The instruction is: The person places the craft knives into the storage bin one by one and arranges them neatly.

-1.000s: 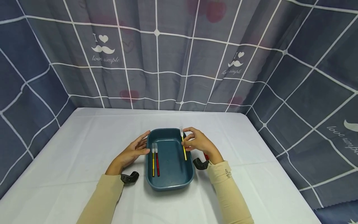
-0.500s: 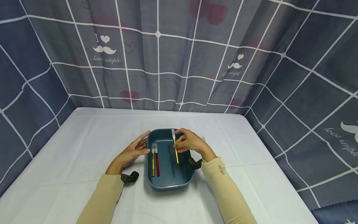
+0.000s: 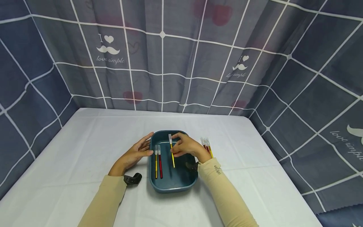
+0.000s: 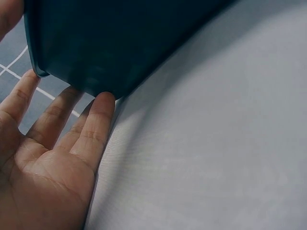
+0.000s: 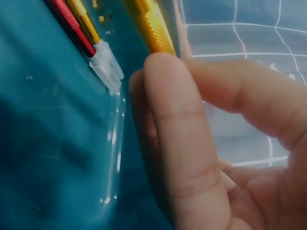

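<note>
A dark teal plastic tray (image 3: 175, 184) sits on the white cloth. Inside, along its left wall, lie a gold craft knife (image 3: 156, 165) and a red craft knife (image 3: 160, 165), side by side with clear caps pointing away. My right hand (image 3: 185, 146) pinches another gold craft knife (image 3: 172, 157) between thumb and fingers over the tray, its clear cap pointing away too. In the right wrist view its knurled handle (image 5: 152, 28) shows at the fingertips. My left hand (image 3: 134, 155) touches the tray's left side, fingers (image 4: 98, 120) extended against the outer wall, thumb at the rim.
Several more capped craft knives (image 3: 206, 144), red and gold, lie on the cloth right of the tray, partly hidden by the right wrist. The white-covered table (image 3: 113, 123) runs back to a checked grey-blue curtain (image 3: 181, 63), which also closes off both sides.
My right hand has carried the gold craft knife leftward from the tray's right rim to over its middle. The craft knives on the right have come into view. The left hand stays put.
</note>
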`<state>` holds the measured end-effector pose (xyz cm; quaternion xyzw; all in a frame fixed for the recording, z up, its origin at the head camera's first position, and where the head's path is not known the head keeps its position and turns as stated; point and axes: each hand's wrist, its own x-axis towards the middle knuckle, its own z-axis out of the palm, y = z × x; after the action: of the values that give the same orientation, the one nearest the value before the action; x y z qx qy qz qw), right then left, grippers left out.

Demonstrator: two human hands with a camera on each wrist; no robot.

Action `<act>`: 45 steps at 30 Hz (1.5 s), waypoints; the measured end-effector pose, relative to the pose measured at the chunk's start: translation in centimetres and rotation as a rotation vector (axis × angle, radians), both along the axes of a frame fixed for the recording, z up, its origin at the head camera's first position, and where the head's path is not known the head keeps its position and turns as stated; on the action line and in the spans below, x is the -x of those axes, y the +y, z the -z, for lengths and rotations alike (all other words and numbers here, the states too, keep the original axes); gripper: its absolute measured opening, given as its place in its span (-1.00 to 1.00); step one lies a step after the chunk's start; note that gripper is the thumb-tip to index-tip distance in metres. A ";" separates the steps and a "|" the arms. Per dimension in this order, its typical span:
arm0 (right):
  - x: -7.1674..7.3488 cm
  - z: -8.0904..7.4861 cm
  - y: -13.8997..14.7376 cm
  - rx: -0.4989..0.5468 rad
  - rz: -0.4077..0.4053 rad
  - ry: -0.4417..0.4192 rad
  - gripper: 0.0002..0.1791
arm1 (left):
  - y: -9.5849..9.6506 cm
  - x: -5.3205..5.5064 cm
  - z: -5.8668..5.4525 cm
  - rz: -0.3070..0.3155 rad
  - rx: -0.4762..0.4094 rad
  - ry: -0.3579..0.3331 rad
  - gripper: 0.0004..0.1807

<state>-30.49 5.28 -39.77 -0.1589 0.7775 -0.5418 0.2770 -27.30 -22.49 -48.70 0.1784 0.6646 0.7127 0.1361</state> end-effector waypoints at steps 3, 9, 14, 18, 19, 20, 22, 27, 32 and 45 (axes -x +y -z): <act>0.0 0.4 -0.4 -0.009 0.001 -0.012 -0.28 | 0.1 0.0 -0.1 -0.006 0.002 -0.007 0.11; -0.3 0.7 -1.5 -0.033 0.001 -0.039 -0.26 | 0.2 0.0 -0.2 -0.007 0.010 -0.015 0.11; -0.5 1.1 -2.5 -0.074 -0.002 -0.045 -0.25 | 0.2 -0.1 -0.1 -0.004 0.011 -0.019 0.12; -0.5 1.4 -3.2 -0.124 0.009 -0.039 -0.24 | 0.1 -0.2 -0.3 -0.012 0.015 -0.026 0.09; -0.5 1.4 -3.4 -0.138 0.013 -0.036 -0.24 | 0.2 -0.2 -0.3 -0.013 0.019 -0.024 0.09; -0.5 1.5 -3.6 -0.153 0.019 -0.034 -0.24 | 0.2 -0.2 -0.3 -0.014 0.020 -0.024 0.08; -0.5 1.5 -3.9 -0.182 0.031 -0.035 -0.23 | 0.2 -0.2 -0.3 -0.014 0.020 -0.025 0.07; -0.4 1.6 -4.6 -0.216 0.051 -0.051 -0.24 | 0.2 -0.1 -0.2 -0.012 0.015 -0.021 0.09; -0.5 1.8 -5.2 -0.249 0.037 -0.066 -0.24 | 0.1 -0.1 -0.2 -0.010 0.007 -0.017 0.08; -0.4 2.1 -6.0 -0.325 0.034 -0.037 -0.21 | 0.1 0.0 -0.2 -0.012 0.027 -0.006 0.08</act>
<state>-30.13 -0.69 -41.85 -0.0885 0.8523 -0.4162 0.3042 -27.27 -22.40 -48.54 0.1702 0.6748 0.7051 0.1362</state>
